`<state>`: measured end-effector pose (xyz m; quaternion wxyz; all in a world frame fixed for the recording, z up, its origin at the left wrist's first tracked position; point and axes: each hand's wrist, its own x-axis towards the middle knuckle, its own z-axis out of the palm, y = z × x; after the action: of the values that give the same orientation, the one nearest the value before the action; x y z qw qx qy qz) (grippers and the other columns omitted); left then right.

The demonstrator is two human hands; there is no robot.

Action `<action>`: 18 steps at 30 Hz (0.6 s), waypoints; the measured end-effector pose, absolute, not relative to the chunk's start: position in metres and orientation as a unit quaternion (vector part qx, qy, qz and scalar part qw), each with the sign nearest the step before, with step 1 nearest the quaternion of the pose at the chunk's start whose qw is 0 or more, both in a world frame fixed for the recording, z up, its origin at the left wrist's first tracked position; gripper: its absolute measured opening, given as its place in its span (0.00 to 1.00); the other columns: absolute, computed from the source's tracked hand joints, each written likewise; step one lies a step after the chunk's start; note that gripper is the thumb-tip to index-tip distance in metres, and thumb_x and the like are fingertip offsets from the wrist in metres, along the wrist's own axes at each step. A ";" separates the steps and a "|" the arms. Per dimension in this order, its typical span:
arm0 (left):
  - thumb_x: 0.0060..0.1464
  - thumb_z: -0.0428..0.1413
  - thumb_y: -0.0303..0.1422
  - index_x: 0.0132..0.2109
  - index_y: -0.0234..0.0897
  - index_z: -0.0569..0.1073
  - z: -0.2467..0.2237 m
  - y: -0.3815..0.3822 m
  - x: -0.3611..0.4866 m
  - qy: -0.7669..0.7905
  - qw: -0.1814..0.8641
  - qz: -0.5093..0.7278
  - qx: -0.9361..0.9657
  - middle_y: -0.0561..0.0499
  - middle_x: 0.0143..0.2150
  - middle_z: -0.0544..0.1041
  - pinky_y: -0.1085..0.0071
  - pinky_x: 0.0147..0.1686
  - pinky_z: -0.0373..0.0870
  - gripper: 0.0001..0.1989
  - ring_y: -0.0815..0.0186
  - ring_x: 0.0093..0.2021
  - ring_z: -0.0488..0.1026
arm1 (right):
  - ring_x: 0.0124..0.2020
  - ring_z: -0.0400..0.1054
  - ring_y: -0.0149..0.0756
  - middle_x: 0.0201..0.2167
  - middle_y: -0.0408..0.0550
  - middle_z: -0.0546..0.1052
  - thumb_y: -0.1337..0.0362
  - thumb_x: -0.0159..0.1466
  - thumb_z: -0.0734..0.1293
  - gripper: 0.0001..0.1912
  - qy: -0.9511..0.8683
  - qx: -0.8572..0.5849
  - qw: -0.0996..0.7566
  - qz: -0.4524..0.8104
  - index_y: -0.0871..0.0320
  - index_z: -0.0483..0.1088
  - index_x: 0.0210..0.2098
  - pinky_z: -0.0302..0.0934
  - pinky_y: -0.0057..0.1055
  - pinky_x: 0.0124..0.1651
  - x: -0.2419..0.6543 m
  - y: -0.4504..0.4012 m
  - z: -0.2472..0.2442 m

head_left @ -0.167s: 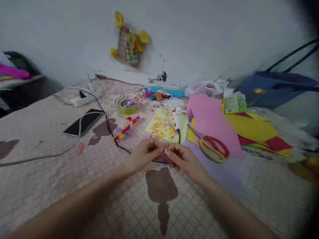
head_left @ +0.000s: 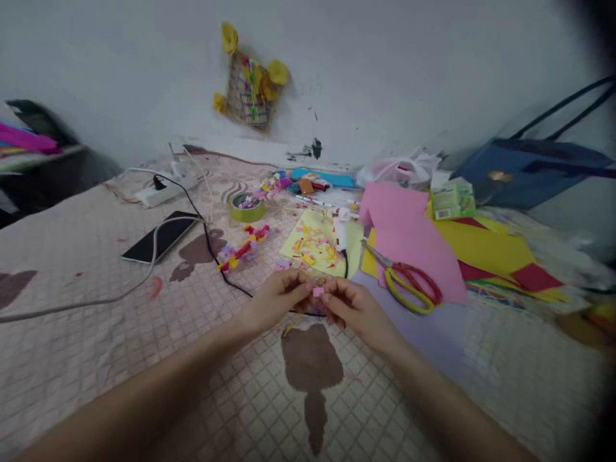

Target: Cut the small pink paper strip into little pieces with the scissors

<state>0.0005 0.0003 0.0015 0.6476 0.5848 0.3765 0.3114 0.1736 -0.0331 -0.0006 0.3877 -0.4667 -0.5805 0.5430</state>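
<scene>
My left hand and my right hand meet fingertip to fingertip low over a quilted pink bedspread. Between the fingertips sits a small pink paper piece, pinched from both sides. Just beyond the hands lies a light yellow sheet strewn with several small coloured paper scraps. A white glue gun rests on that sheet, its black cord running under my hands. Scissors with red and yellow handles lie to the right on pink paper.
A black phone on a white cable lies at left, a power strip behind it. A green tape roll, markers, yellow and red sheets, a small green box and a blue bag ring the spot.
The small pink paper piece now shows clearly between my fingertips; my hands have barely shifted.
</scene>
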 end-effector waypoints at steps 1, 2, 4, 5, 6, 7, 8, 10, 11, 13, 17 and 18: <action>0.54 0.52 0.42 0.33 0.34 0.68 0.002 0.001 0.000 0.385 0.638 0.310 0.590 0.54 0.26 0.70 0.74 0.29 0.65 0.14 0.72 0.26 0.67 | 0.18 0.55 0.24 0.19 0.35 0.63 0.50 0.59 0.65 0.16 -0.579 -0.473 0.385 0.542 0.56 0.61 0.27 0.49 0.25 0.20 0.174 -0.033 -0.001; 0.55 0.50 0.41 0.33 0.34 0.68 0.003 0.002 -0.001 0.394 0.618 0.311 0.604 0.53 0.26 0.70 0.73 0.29 0.65 0.14 0.72 0.26 0.67 | 0.17 0.54 0.24 0.18 0.34 0.63 0.50 0.59 0.65 0.16 -0.578 -0.478 0.380 0.541 0.56 0.61 0.27 0.48 0.25 0.20 0.175 -0.033 -0.001; 0.56 0.50 0.41 0.30 0.34 0.68 0.005 0.004 -0.004 0.413 0.544 0.331 0.651 0.51 0.28 0.71 0.74 0.28 0.64 0.15 0.71 0.28 0.67 | 0.17 0.53 0.24 0.17 0.34 0.62 0.51 0.60 0.64 0.15 -0.579 -0.485 0.370 0.540 0.56 0.61 0.28 0.47 0.25 0.20 0.177 -0.034 -0.001; 0.56 0.51 0.41 0.28 0.34 0.68 0.006 0.004 -0.005 0.419 0.502 0.343 0.675 0.50 0.29 0.72 0.74 0.28 0.64 0.15 0.70 0.29 0.68 | 0.17 0.53 0.24 0.17 0.34 0.62 0.51 0.60 0.64 0.15 -0.583 -0.484 0.367 0.540 0.56 0.61 0.27 0.47 0.25 0.20 0.178 -0.034 0.000; 0.55 0.53 0.41 0.27 0.34 0.67 0.008 0.004 -0.005 0.420 0.468 0.349 0.695 0.49 0.31 0.73 0.75 0.28 0.63 0.15 0.70 0.31 0.68 | 0.18 0.54 0.25 0.18 0.35 0.62 0.52 0.60 0.64 0.15 -0.588 -0.481 0.365 0.538 0.56 0.61 0.27 0.47 0.25 0.21 0.178 -0.034 0.000; 0.54 0.54 0.41 0.27 0.34 0.68 0.009 0.002 -0.005 0.416 0.450 0.347 0.710 0.49 0.33 0.73 0.75 0.29 0.63 0.15 0.69 0.32 0.68 | 0.19 0.54 0.25 0.19 0.35 0.62 0.53 0.60 0.64 0.14 -0.596 -0.476 0.363 0.535 0.56 0.61 0.27 0.48 0.25 0.21 0.179 -0.035 0.001; 0.53 0.56 0.41 0.29 0.34 0.68 0.010 0.001 -0.005 0.408 0.448 0.339 0.719 0.49 0.33 0.74 0.75 0.29 0.63 0.14 0.69 0.32 0.69 | 0.20 0.55 0.25 0.20 0.36 0.62 0.53 0.60 0.64 0.14 -0.605 -0.471 0.361 0.531 0.56 0.61 0.27 0.49 0.25 0.22 0.179 -0.035 0.000; 0.52 0.56 0.40 0.33 0.34 0.70 0.009 -0.003 -0.003 0.386 0.479 0.313 0.724 0.50 0.32 0.74 0.75 0.29 0.63 0.12 0.70 0.31 0.68 | 0.22 0.56 0.26 0.22 0.37 0.62 0.55 0.61 0.64 0.13 -0.621 -0.462 0.357 0.523 0.57 0.62 0.27 0.50 0.26 0.24 0.179 -0.036 -0.001; 0.52 0.56 0.39 0.34 0.34 0.70 0.008 -0.004 -0.001 0.376 0.498 0.304 0.720 0.51 0.30 0.74 0.75 0.28 0.62 0.11 0.71 0.29 0.67 | 0.23 0.56 0.26 0.22 0.37 0.62 0.56 0.61 0.64 0.12 -0.627 -0.460 0.355 0.519 0.57 0.63 0.27 0.50 0.26 0.24 0.178 -0.036 -0.002; 0.52 0.56 0.38 0.33 0.33 0.70 0.006 -0.005 0.001 0.363 0.533 0.301 0.703 0.52 0.28 0.73 0.75 0.28 0.61 0.11 0.72 0.28 0.66 | 0.24 0.57 0.27 0.23 0.37 0.63 0.58 0.62 0.63 0.10 -0.636 -0.458 0.352 0.511 0.57 0.63 0.28 0.51 0.26 0.25 0.177 -0.036 -0.003; 0.51 0.57 0.38 0.30 0.33 0.69 0.002 -0.002 0.001 0.363 0.590 0.304 0.654 0.55 0.24 0.68 0.76 0.24 0.58 0.11 0.74 0.24 0.62 | 0.26 0.61 0.29 0.25 0.40 0.67 0.61 0.63 0.61 0.07 -0.692 -0.475 0.332 0.431 0.56 0.65 0.30 0.54 0.27 0.28 0.190 -0.032 0.004; 0.50 0.57 0.38 0.30 0.33 0.68 0.002 -0.001 0.000 0.365 0.603 0.306 0.640 0.56 0.24 0.67 0.77 0.24 0.58 0.11 0.75 0.24 0.62 | 0.27 0.63 0.31 0.26 0.41 0.69 0.62 0.62 0.60 0.07 -0.712 -0.492 0.322 0.384 0.56 0.66 0.30 0.55 0.27 0.29 0.199 -0.029 0.007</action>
<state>-0.0002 -0.0008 0.0021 0.6027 0.6398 0.3654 0.3064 0.1993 -0.0292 0.0068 0.3220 -0.4922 -0.7119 0.3836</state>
